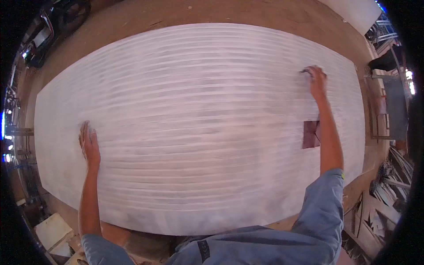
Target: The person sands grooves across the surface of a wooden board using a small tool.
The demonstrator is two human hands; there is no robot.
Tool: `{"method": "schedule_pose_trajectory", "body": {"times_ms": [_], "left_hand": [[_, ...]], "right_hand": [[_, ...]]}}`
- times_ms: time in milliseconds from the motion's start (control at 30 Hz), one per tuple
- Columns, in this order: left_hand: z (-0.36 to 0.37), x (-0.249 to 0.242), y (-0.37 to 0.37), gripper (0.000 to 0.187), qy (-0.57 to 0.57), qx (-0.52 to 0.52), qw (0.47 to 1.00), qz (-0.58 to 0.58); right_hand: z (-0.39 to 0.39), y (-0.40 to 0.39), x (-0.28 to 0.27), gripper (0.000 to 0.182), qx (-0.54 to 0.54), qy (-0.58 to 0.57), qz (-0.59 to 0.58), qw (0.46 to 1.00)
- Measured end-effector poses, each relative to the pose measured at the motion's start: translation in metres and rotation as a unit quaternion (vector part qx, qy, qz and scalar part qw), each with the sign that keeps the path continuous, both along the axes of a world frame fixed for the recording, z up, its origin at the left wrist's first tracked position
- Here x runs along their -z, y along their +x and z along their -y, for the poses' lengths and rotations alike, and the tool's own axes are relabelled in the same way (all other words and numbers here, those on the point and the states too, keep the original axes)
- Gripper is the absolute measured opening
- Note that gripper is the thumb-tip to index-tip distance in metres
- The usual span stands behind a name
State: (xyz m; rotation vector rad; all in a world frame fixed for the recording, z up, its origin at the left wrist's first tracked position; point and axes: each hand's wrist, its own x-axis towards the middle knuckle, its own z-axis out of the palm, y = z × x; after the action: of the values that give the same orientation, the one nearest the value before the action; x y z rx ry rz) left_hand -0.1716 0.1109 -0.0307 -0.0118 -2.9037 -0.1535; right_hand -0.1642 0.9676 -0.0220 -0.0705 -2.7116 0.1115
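Note:
A large white panel (194, 132) with long parallel grooves lies in front of me, streaked with pale powder. My left hand (90, 143) rests on its left part, fingers stretched forward and somewhat blurred; whether anything lies beneath the palm is hidden. Toward the far right of the panel, my right hand (318, 81) is closed with bent fingers. A thin dark edge of what looks like sandpaper (305, 70) sticks out at its fingertips. A dark reddish-brown square sheet (310, 134) lies flat on the panel, partly covered by my right forearm.
Brown floor (145, 15) surrounds the panel. A motorcycle-like vehicle (48, 31) stands at the far left. On the right are a grey metal stand (394, 108) and a heap of offcut strips (388, 192). Pale blocks (53, 232) lie at the lower left.

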Motion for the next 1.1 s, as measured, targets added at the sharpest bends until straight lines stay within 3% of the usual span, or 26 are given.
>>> {"method": "schedule_pose_trajectory", "body": {"times_ms": [33, 67, 100, 167, 233, 333, 433, 533, 567, 633, 700, 800, 867, 933, 1033, 1100], "left_hand": [[-0.002, -0.002, 0.0, 0.046, -0.003, -0.005, 1.0, 0.001], [-0.003, -0.004, -0.001, 0.046, 0.0, -0.005, 1.0, 0.004], [-0.004, -0.007, 0.0, 0.046, 0.003, -0.007, 1.0, 0.009], [-0.005, -0.009, -0.002, 0.046, 0.009, -0.014, 1.0, 0.012], [0.0, -0.012, -0.001, 0.046, 0.017, -0.021, 1.0, 0.012], [-0.001, -0.013, 0.0, 0.046, 0.036, 0.019, 0.999, -0.004], [-0.001, -0.01, 0.001, 0.046, 0.034, 0.013, 0.999, -0.009], [-0.003, -0.009, 0.001, 0.046, 0.026, 0.007, 1.0, -0.006], [-0.008, -0.012, 0.002, 0.046, 0.025, 0.006, 1.0, -0.004], [-0.005, -0.012, 0.001, 0.047, 0.023, -0.002, 1.0, -0.003], [-0.006, -0.01, 0.0, 0.047, 0.006, -0.018, 1.0, -0.002], [-0.008, -0.011, 0.002, 0.047, 0.024, -0.021, 0.999, 0.004], [-0.01, -0.014, 0.006, 0.047, 0.026, -0.014, 1.0, 0.0], [-0.009, -0.016, 0.004, 0.047, 0.036, 0.005, 0.999, -0.011], [-0.003, -0.014, 0.002, 0.047, 0.024, 0.005, 1.0, -0.008], [-0.003, -0.016, 0.004, 0.047, 0.04, 0.015, 0.999, -0.011]], "right_hand": [[0.017, -0.018, 0.022, 0.032, -0.03, 0.002, -0.031, 0.999], [0.072, -0.029, 0.005, 0.037, -0.043, -0.02, 0.002, 0.999], [0.107, -0.047, 0.028, 0.037, -0.082, -0.013, -0.085, 0.993], [0.214, -0.067, -0.003, 0.025, -0.163, -0.054, -0.055, 0.984], [0.284, -0.087, -0.034, 0.025, -0.215, -0.041, 0.107, 0.97], [0.291, -0.092, -0.022, 0.025, -0.239, -0.034, 0.057, 0.969], [0.19, -0.067, 0.004, 0.027, -0.188, -0.019, -0.072, 0.979], [0.066, -0.045, -0.002, 0.029, -0.114, 0.007, 0.075, 0.991], [0.043, -0.036, 0.009, 0.035, -0.08, -0.007, 0.036, 0.996], [0.081, -0.039, -0.014, 0.04, -0.099, -0.029, 0.098, 0.99], [0.131, -0.063, 0.028, 0.038, -0.188, -0.016, -0.037, 0.981], [0.32, -0.085, -0.014, 0.028, -0.217, -0.091, -0.003, 0.972], [0.401, -0.124, -0.012, 0.018, -0.277, -0.1, 0.055, 0.954], [0.452, -0.138, -0.005, 0.014, -0.285, -0.06, -0.008, 0.957], [0.418, -0.134, -0.006, 0.014, -0.276, -0.079, 0.034, 0.957], [0.332, -0.115, -0.006, 0.022, -0.276, -0.12, 0.022, 0.954]]}}
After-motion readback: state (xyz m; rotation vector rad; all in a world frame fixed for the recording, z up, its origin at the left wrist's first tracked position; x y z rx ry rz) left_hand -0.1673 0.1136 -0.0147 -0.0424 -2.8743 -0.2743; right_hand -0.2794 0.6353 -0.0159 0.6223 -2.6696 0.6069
